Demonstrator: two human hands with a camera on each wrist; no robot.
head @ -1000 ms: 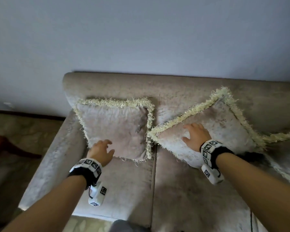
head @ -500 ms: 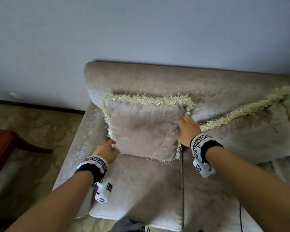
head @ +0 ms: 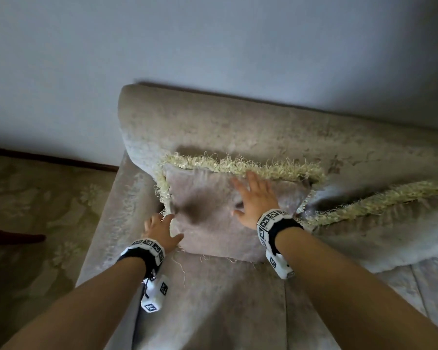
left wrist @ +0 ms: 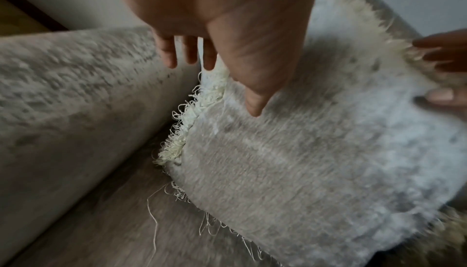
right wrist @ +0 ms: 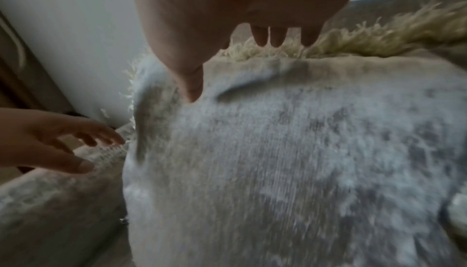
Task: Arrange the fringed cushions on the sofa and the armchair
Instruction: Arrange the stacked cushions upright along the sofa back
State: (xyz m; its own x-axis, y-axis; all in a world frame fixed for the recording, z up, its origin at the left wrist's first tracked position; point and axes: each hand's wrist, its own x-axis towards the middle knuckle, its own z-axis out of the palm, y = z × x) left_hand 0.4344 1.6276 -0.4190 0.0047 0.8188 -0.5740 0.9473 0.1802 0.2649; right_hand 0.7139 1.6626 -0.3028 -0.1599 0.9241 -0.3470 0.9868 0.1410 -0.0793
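A beige cushion with cream fringe (head: pixel 213 228) leans against the backrest at the left end of the sofa (head: pixel 238 127). My left hand (head: pixel 162 223) is at its left edge, fingers straight along the fringe (left wrist: pixel 192 111) and thumb on the front face. My right hand (head: pixel 250 198) lies flat and spread on the cushion's face (right wrist: pixel 278 161), fingertips near the top fringe. A second fringed cushion (head: pixel 379 228) lies tilted to the right, its corner touching the first. Neither hand curls round anything.
The sofa's left armrest (head: pixel 106 223) is just beside my left hand. A patterned carpet (head: pixel 36 198) covers the floor on the left, with a dark wooden furniture leg (head: pixel 13 238) at the edge. A plain wall rises behind the sofa.
My right hand has moved from the left cushion's right edge onto its face, fingers now spread. My left hand has slid up the cushion's left edge.
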